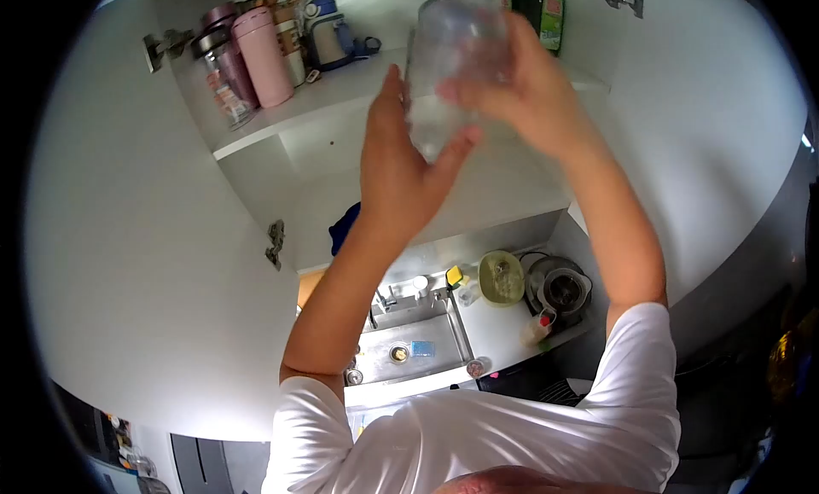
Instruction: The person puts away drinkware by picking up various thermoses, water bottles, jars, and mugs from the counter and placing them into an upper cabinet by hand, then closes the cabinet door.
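Fingers (391,89) | right hand (536,93) clasping clear container (448,55) | left hand (401,157) spread around lower end

One clear, see-through container (448,55), its details lost in motion blur, is held up in R hand (537,101), w/ L hand (399,165) at its lower side, approx. upright w/ slight tilt.

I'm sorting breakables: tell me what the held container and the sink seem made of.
The held container looks smooth and see-through, so glass or clear plastic; blur leaves it open. The sink is probably stainless steel, given its grey metallic sheen.
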Available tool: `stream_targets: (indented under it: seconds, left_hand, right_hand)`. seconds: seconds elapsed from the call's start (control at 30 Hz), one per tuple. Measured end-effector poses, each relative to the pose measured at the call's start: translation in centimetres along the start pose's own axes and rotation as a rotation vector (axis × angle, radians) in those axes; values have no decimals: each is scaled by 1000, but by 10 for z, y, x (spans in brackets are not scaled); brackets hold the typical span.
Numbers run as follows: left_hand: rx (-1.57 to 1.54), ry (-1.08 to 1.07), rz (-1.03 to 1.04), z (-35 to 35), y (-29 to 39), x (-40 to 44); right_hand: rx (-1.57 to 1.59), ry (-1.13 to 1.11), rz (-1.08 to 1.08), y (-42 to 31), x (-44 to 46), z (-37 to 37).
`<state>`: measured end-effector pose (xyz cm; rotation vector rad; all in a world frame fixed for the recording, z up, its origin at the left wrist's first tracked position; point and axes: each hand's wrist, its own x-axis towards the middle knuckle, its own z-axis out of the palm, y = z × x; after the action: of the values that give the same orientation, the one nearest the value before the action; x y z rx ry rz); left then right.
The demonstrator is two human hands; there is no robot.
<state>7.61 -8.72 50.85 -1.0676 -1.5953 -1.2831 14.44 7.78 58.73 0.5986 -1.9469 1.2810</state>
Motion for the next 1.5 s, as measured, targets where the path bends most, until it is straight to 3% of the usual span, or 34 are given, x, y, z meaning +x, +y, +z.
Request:
stream_targets:
  seconds: [0.03, 0.1, 0.23, 0.33, 0.43, 0.5, 0.73, 0.87, 0.93, 1.03, 1.1, 1.2, 1.33, 1.4, 1.43, 1.5]
  left_hand:
    - [6, 11, -4, -4, -7, 4]
    - [302, 77, 2, -15, -20, 10]
    - [363, -63, -34, -38, -32, 11]
    - [455, -120, -2, -51, -41, 10]
    - [556, -89, 84, -57, -55, 8]
    - [548, -73, 66, -63, -56, 8]
    - [714, -11, 180, -75, -64, 22]
    - [807, -81, 173, -75, -77, 29]
    - [780, -139, 79, -79, -75, 30]
    - [794, -121, 103, -78, -74, 28]
    - [813, -115, 115, -77, -75, 26]
    - [832, -117, 123, -75, -79, 24]
    - [825, -123, 130, -76, -80, 24]
    - [826, -115, 137, -75, -80, 23]
    - [830, -101, 146, -75, -80, 24]
    - [837, -103, 149, -75, -80, 24]
  right_hand:
    - [24, -27, 40, -11, 25, 5]
    - [-122, -149, -91, -26, 78, 19]
    - [-462, 5, 99, 34, 160, 59]
    - [-525, -12, 206, 77, 200, 93]
    - [-377, -159, 213, 117, 229, 106]
    - [-392, -143, 185, 124, 241, 111]
    - [-545, -74, 208, 168, 286, 68]
    - [-729, -11, 221, 197, 305, 41]
    - [-808, -35, 267, 210, 312, 40]
    - [-922, -92, 357, 226, 326, 39]
    - [-1078, -230, 238, 232, 331, 34]
    - [-1254, -286, 230, 247, 345, 33]
    - [-1542, -225, 75, 301, 377, 28]
    - [-1526, -442, 197, 259, 359, 38]
    - [-1527, -441, 200, 267, 361, 37]
    - [-1632, -365, -45, 281, 362, 35]
